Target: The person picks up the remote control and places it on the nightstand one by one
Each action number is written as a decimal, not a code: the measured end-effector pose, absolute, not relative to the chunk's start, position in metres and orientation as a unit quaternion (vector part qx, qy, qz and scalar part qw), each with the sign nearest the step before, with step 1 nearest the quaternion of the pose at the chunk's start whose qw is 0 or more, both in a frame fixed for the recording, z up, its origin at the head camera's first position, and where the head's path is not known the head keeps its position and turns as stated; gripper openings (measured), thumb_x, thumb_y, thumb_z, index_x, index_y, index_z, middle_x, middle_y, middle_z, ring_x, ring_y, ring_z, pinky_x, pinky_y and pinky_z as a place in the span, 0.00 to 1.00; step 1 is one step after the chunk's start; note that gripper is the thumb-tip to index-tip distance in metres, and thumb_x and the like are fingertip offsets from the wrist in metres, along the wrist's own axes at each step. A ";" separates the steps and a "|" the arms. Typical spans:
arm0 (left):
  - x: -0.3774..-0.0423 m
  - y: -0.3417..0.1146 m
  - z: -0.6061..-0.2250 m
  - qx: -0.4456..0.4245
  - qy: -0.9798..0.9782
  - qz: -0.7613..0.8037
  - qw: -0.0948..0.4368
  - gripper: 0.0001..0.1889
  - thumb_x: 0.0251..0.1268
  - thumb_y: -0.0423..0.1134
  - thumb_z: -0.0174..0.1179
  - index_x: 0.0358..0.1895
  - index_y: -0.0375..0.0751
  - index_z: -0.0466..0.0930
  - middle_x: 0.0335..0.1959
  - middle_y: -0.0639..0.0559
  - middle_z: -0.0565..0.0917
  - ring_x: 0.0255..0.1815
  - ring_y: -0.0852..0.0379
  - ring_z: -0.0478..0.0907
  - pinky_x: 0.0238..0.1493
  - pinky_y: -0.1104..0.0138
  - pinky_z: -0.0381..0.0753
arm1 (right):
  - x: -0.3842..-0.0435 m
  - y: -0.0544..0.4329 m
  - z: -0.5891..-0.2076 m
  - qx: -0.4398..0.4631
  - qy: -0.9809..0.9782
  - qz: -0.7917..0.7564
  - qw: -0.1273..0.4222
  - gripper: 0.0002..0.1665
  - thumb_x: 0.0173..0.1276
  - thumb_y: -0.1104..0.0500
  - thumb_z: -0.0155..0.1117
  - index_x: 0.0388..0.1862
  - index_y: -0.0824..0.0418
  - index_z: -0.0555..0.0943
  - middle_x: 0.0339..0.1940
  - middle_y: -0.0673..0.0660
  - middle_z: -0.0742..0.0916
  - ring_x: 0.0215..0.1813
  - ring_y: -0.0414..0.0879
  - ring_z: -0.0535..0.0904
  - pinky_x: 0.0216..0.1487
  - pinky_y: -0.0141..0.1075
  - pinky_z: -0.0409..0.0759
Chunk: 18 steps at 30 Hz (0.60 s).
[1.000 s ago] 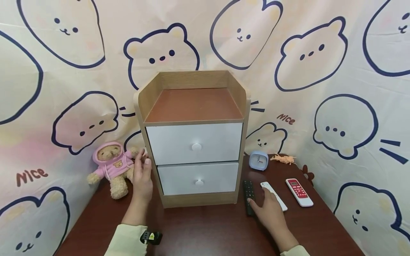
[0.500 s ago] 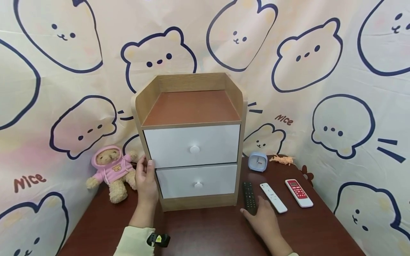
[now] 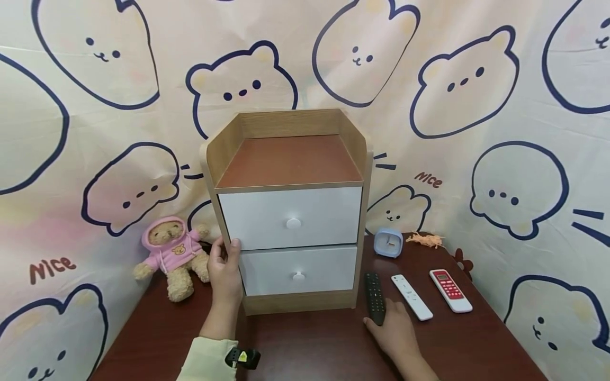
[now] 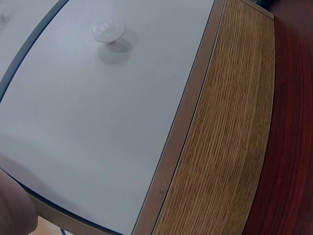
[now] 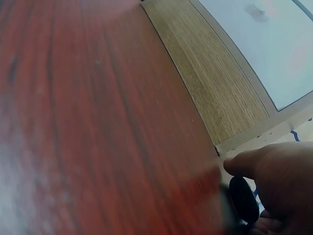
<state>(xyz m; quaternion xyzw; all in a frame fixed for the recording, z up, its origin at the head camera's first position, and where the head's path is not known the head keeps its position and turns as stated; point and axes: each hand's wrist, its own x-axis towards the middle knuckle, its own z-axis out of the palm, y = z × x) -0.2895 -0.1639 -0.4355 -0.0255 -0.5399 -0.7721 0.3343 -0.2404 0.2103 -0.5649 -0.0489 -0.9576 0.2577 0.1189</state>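
A wooden drawer cabinet (image 3: 300,301) with two white drawers stands in the middle of the head view, both drawers closed. My left hand (image 3: 226,280) grips its left side edge, thumb at the front and fingers along the outer side. In the left wrist view, the lower drawer's round knob (image 4: 108,31) shows, with a fingertip (image 4: 14,205) at the lower left corner. On the right, my right hand (image 3: 396,329) holds the near end of a black remote control (image 3: 375,297) between thumb and fingers. The remote's dark rounded end (image 5: 243,199) shows under the thumb in the right wrist view.
Right of the black remote lie a white remote (image 3: 412,297) and a white-and-red remote (image 3: 450,291). Behind them are a blue alarm clock (image 3: 388,242) and an orange stringy item (image 3: 425,239). A teddy bear (image 3: 173,257) in a pink hoodie sits at the left against the printed cloth.
My left hand has moved right onto the cabinet's edge. My right hand has drawn back from over the white remote to the black remote's near end and taken hold of it.
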 end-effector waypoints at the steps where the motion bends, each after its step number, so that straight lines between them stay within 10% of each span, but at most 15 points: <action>1: -0.289 -0.164 -0.435 -0.024 -0.540 -0.773 0.333 0.10 0.83 0.34 0.61 0.60 0.46 0.83 0.47 0.58 0.80 0.50 0.62 0.74 0.53 0.72 0.74 | -0.240 0.210 -0.565 -0.048 -0.958 0.256 0.122 0.50 0.63 0.45 0.83 0.67 0.82 0.76 0.53 0.72 0.83 0.52 0.62 0.84 0.54 0.60 0.84; 18: -0.290 -0.166 -0.436 -0.022 -0.545 -0.774 0.322 0.11 0.83 0.34 0.61 0.61 0.48 0.82 0.48 0.58 0.80 0.50 0.61 0.73 0.53 0.72 0.73 | -0.238 0.213 -0.562 -0.073 -0.950 0.258 0.160 0.37 0.59 0.47 0.82 0.55 0.76 0.86 0.40 0.66 0.84 0.40 0.60 0.85 0.41 0.55 0.82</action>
